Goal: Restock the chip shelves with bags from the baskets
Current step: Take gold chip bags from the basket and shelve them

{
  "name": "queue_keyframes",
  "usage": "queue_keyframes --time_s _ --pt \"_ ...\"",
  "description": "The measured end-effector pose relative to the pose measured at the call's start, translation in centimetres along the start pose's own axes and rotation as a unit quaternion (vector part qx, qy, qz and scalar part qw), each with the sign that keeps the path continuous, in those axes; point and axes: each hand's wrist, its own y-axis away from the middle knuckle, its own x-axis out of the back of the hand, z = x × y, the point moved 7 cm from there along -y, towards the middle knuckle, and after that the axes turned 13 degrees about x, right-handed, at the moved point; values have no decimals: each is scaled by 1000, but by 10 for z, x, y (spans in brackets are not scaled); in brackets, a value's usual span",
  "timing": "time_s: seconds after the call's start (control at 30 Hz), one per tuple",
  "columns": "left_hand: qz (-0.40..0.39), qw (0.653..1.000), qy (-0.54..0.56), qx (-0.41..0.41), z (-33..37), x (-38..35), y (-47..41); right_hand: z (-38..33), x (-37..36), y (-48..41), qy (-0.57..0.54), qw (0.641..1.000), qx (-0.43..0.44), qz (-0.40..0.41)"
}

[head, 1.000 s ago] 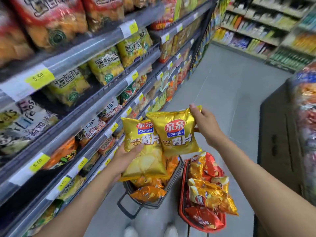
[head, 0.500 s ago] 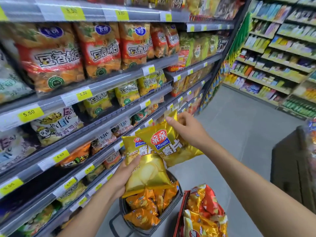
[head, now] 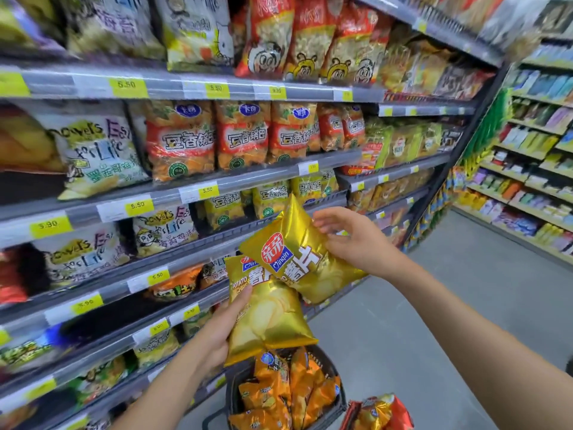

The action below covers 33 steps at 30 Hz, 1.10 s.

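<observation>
Left hand (head: 217,333) grips the lower shiny gold foil chip bag (head: 269,318) by its left edge, thumb on the front, bag roughly upright. Right hand (head: 359,243) holds the upper gold foil chip bag (head: 294,259) at its right edge, fingers curled at the foil, exact grip partly hidden. This bag is tilted and overlaps the lower bag's top, touching it. Hands are apart, one bag each. Both bags are in the air in front of the middle tiers of the grey metal chip shelves (head: 263,178), above a dark grey plastic basket (head: 232,395) on the floor holding orange chip bags (head: 279,392). Just right of it are red and gold snack bags (head: 378,408), container cropped. Shelves carry red-orange, yellow-green and white bags above yellow price tags (head: 137,206). Far aisle shelving (head: 533,144) is on the right, blurred.
</observation>
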Motion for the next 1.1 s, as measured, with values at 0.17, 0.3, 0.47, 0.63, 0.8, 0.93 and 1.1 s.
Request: queue_keyframes --time_s 0.17,0.3,0.47,0.63,0.8,0.93,1.1 --pt "-4 999 27 -28 5 2 20 -18 5 2 32 996 80 13" --pt "2 997 50 -52 6 -1 49 -38 -3 7 32 990 132 -32" --pt "47 994 70 -75 4 16 85 -62 -23 16 88 973 145 -159" --pt "75 988 84 -109 5 40 129 -94 -50 16 157 948 197 -196" --pt "124 976 99 -147 5 80 186 -137 -88 10 134 941 248 -186" --pt "174 964 103 -172 4 110 238 -172 -121 9 107 938 276 -183" --pt "225 945 122 -205 -12 167 322 -240 -180 17 63 928 316 -186"
